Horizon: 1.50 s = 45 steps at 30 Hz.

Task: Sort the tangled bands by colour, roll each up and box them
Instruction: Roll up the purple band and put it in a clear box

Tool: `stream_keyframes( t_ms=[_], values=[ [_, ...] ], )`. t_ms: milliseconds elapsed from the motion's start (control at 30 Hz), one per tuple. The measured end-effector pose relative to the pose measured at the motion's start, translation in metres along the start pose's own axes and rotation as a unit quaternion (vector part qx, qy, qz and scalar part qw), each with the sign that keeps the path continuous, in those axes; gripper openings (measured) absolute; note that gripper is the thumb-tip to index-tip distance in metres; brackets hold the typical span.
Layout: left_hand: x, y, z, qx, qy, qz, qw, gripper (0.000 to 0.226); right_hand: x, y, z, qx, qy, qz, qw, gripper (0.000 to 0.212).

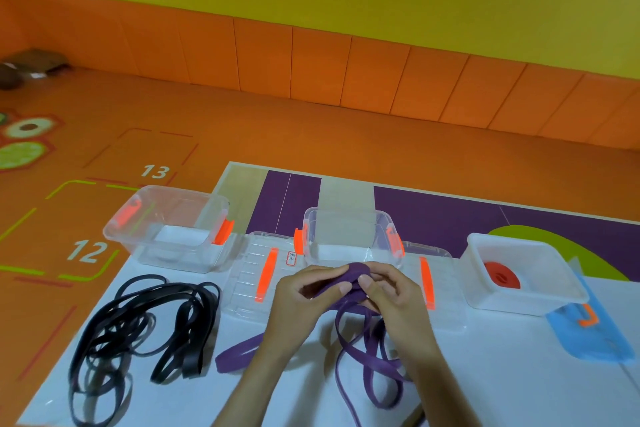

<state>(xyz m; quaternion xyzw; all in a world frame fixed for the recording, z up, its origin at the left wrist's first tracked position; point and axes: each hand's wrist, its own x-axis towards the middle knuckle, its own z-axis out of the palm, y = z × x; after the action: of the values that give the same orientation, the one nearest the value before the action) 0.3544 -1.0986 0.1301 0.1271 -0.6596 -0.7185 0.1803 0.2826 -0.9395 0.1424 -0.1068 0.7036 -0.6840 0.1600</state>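
Both hands are up in front of me over the mat, close together and almost touching. My left hand [301, 298] pinches a flat stretch of the purple band [239, 354] between thumb and curled fingers. My right hand [389, 291] has its fingers curled round the small coil [357, 270] wound at the band's end, thumb against its side. The rest of that band drops from my hands and lies in loose loops on the mat under my wrists, with one flat fold reaching out to the left.

Orange floor [311, 135] runs back to a wall [311, 55] that is orange below and yellow above, and the numbers 12 and 13 are painted on the floor at the left. On the floor lies the mat [502, 385], pale near me, purple and green further off.

Three boxes stand in a row beyond my hands. The left box [156, 189] is clear and sits at the mat's edge. The middle box [311, 218], also clear, is straight behind my fingers. The right box [502, 303] is cloudy and holds the red roll [502, 277].

Two clear lids with orange strips lie flat, the left lid [247, 274] and the right lid [445, 291], one on each side of the middle box.

Left of my arms the black bands [190, 362] lie in a tangled heap on the mat, just beside the purple fold.
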Motion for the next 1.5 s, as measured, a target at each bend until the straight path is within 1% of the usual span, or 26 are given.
stream_keyframes(
  t_ms=[67, 133, 200, 267, 300, 367, 433, 500, 600, 667, 700, 733, 767, 833, 867, 933, 1033, 1100, 1133, 1200, 1267, 1300, 1333, 1367, 1433, 1500],
  values=[
    [-0.001, -0.001, 0.002, 0.002, 0.02, -0.006, 1.0, 0.021, -0.003, 0.003, 0.006, 0.031, 0.01, 0.004, 0.999, 0.024],
    [-0.001, -0.004, -0.001, 0.015, 0.014, -0.003, 1.0, 0.018, -0.003, 0.005, 0.004, 0.019, -0.01, 0.015, 1.0, 0.026],
    [-0.003, -0.007, -0.008, 0.03, -0.007, -0.001, 1.0, 0.018, 0.0, 0.004, -0.007, -0.064, -0.052, 0.021, 0.996, 0.019],
    [-0.005, -0.008, -0.012, 0.048, -0.034, -0.004, 0.998, 0.018, 0.003, -0.001, -0.019, -0.161, -0.081, 0.013, 0.983, 0.015],
    [-0.005, -0.007, -0.012, 0.061, -0.048, -0.002, 0.997, 0.018, 0.003, -0.003, -0.024, -0.177, -0.094, 0.012, 0.98, 0.014],
    [-0.005, -0.004, -0.011, 0.086, -0.072, 0.003, 0.994, 0.018, 0.002, -0.007, -0.028, -0.156, -0.113, 0.019, 0.981, 0.012],
    [-0.003, -0.002, -0.01, 0.084, -0.08, 0.001, 0.993, 0.02, 0.002, -0.007, -0.028, -0.134, -0.107, 0.016, 0.985, 0.012],
    [-0.003, 0.001, -0.006, 0.054, -0.061, -0.003, 0.997, 0.022, 0.001, -0.004, -0.025, -0.092, -0.089, 0.016, 0.992, 0.014],
    [-0.004, 0.0, -0.002, 0.016, -0.016, -0.001, 1.0, 0.024, -0.005, -0.001, -0.013, 0.005, -0.043, 0.017, 0.999, 0.016],
    [-0.003, 0.0, -0.003, 0.003, -0.005, -0.005, 1.0, 0.023, -0.009, 0.001, -0.009, 0.028, -0.036, 0.022, 0.999, 0.017],
    [-0.002, -0.001, -0.006, 0.01, -0.009, -0.007, 1.0, 0.022, -0.01, 0.002, -0.009, 0.021, -0.046, 0.027, 0.998, 0.018],
    [-0.002, 0.0, -0.009, 0.025, -0.018, -0.008, 0.999, 0.022, -0.009, 0.003, -0.011, -0.012, -0.059, 0.025, 0.998, 0.02],
    [-0.002, 0.0, -0.011, 0.044, -0.033, -0.009, 0.998, 0.022, -0.008, 0.004, -0.015, -0.069, -0.073, 0.013, 0.995, 0.02],
    [-0.003, 0.002, -0.013, 0.084, -0.072, -0.002, 0.994, 0.022, -0.005, 0.001, -0.023, -0.177, -0.088, -0.011, 0.98, 0.019],
    [-0.004, 0.003, -0.013, 0.097, -0.09, 0.001, 0.991, 0.022, -0.005, -0.002, -0.025, -0.195, -0.086, -0.014, 0.977, 0.016],
    [-0.004, 0.006, -0.011, 0.082, -0.099, -0.005, 0.992, 0.022, -0.004, -0.004, -0.028, -0.186, -0.074, -0.021, 0.98, 0.013],
    [-0.005, 0.011, -0.003, 0.014, -0.028, -0.023, 0.999, 0.021, -0.007, 0.003, -0.017, -0.128, -0.02, -0.024, 0.991, 0.013],
    [-0.005, 0.011, 0.0, 0.012, 0.012, -0.028, 0.999, 0.019, -0.013, 0.011, -0.002, -0.068, 0.017, -0.003, 0.998, 0.013],
    [-0.004, 0.01, -0.002, 0.025, 0.015, -0.029, 0.999, 0.017, -0.016, 0.013, 0.003, -0.053, 0.02, 0.007, 0.998, 0.015],
    [-0.002, 0.008, -0.011, 0.07, -0.011, -0.027, 0.997, 0.016, -0.018, 0.016, 0.003, -0.081, -0.021, 0.019, 0.996, 0.021],
    [-0.002, 0.011, -0.017, 0.118, -0.061, -0.018, 0.991, 0.018, -0.015, 0.009, -0.007, -0.151, -0.082, 0.017, 0.985, 0.024],
    [-0.002, 0.014, -0.017, 0.128, -0.079, -0.01, 0.989, 0.019, -0.012, 0.005, -0.012, -0.179, -0.092, 0.01, 0.98, 0.023],
    [-0.002, 0.018, -0.015, 0.123, -0.086, -0.001, 0.989, 0.02, -0.01, 0.0, -0.015, -0.178, -0.088, 0.004, 0.98, 0.021],
    [-0.002, 0.022, -0.011, 0.109, -0.08, 0.01, 0.991, 0.021, -0.008, -0.002, -0.015, -0.156, -0.072, -0.002, 0.985, 0.019],
    [-0.001, 0.026, -0.005, 0.072, -0.045, 0.024, 0.996, 0.025, -0.008, -0.005, -0.01, -0.068, -0.025, -0.005, 0.997, 0.02],
    [0.001, 0.028, -0.004, 0.034, -0.002, 0.015, 0.999, 0.024, -0.01, -0.005, -0.001, -0.006, -0.007, -0.003, 1.0, 0.023]
  ],
)
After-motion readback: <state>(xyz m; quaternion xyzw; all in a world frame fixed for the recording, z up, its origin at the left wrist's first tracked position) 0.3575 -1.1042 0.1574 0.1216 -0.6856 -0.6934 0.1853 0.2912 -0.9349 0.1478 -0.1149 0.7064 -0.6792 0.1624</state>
